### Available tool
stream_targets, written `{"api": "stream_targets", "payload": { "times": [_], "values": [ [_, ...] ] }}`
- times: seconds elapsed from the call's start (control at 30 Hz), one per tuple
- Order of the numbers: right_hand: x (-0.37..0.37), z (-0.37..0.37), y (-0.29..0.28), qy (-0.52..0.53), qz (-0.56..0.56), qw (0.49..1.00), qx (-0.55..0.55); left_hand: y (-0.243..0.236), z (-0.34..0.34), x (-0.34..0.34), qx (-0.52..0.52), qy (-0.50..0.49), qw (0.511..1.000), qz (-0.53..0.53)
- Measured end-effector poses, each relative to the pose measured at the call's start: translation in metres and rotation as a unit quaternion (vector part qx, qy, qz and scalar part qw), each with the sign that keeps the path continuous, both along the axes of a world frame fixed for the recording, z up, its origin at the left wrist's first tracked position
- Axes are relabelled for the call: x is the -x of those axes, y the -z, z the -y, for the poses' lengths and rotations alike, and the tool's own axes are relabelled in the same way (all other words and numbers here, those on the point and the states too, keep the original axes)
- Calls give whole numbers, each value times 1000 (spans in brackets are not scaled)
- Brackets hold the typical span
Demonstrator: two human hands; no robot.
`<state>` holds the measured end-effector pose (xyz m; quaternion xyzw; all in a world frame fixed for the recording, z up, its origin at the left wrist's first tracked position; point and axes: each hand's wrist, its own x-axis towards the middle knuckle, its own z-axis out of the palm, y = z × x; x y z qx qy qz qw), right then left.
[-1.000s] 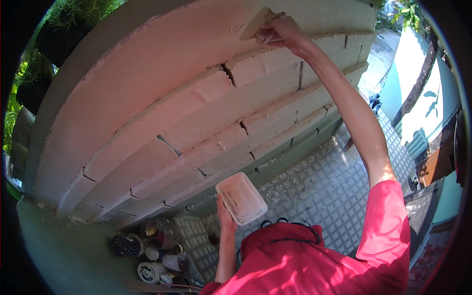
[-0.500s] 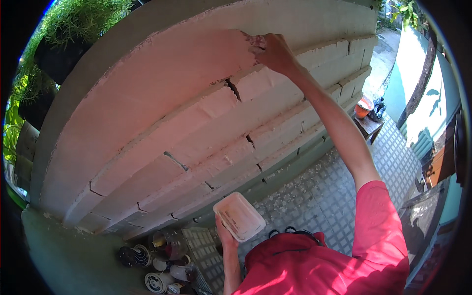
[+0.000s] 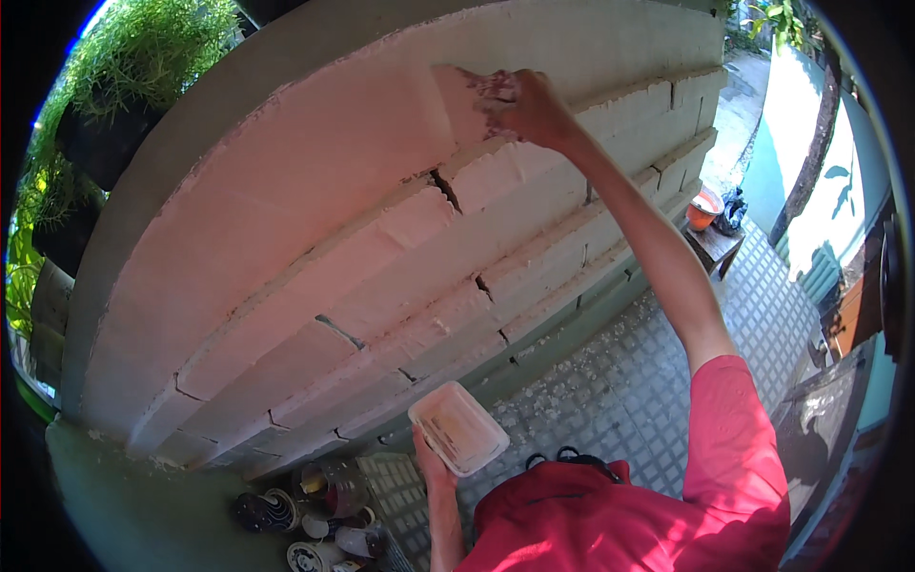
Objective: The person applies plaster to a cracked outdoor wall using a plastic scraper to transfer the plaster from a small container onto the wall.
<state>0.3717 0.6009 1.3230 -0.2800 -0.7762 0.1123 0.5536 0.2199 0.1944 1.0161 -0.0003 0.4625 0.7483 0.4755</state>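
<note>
Low in the middle, my left hand (image 3: 434, 464) grips the side of a shallow rectangular plastic tub (image 3: 459, 429), tilted so its smeared, pale pink inside shows. Up at the wall, my right arm is stretched out, and my right hand (image 3: 534, 112) is closed, its fingers blotched with pinkish and white paste. It presses a flat pinkish piece (image 3: 452, 103), like a scraper, to the wall; its outline blends with the surface. The wall (image 3: 315, 157) has a pink coat on its left part and is paler beyond my right hand.
Ledges with dark cracks (image 3: 445, 190) cross the wall. Cans and containers (image 3: 329, 486) cluster at lower left. An orange bucket (image 3: 703, 208) stands on a small wooden table (image 3: 717, 246) at right. Potted plants (image 3: 143, 57) hang at upper left; the tiled floor (image 3: 610, 391) lies below.
The flat piece now shows more clearly left of my right fingers, which stay at nearly the same spot on the wall. The tub has shifted slightly down and left in the view.
</note>
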Motion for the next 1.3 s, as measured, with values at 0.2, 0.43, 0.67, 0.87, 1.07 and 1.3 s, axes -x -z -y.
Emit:
{"api": "stream_targets", "payload": {
  "times": [0.2,0.43,0.67,0.87,1.07,1.3],
  "values": [
    [-45,-31,9,101,1,995,-8,-14,-18,-21,2,-3,1000,-6],
    [-121,-63,-8,91,-3,983,160,-10,-29,-42,-11,14,1000,-11],
    [-150,-102,-61,226,28,942,-246,-28,-92,-109,-13,-9,999,-49],
    [-174,-208,-67,142,34,907,-396,-30,-207,-208,-7,-28,999,-37],
    [-212,-290,-31,110,63,908,-399,-14,-308,-304,13,-50,999,13],
    [-291,-311,-3,-46,132,936,-324,-10,-346,-388,36,-76,996,6]
  ]
}}
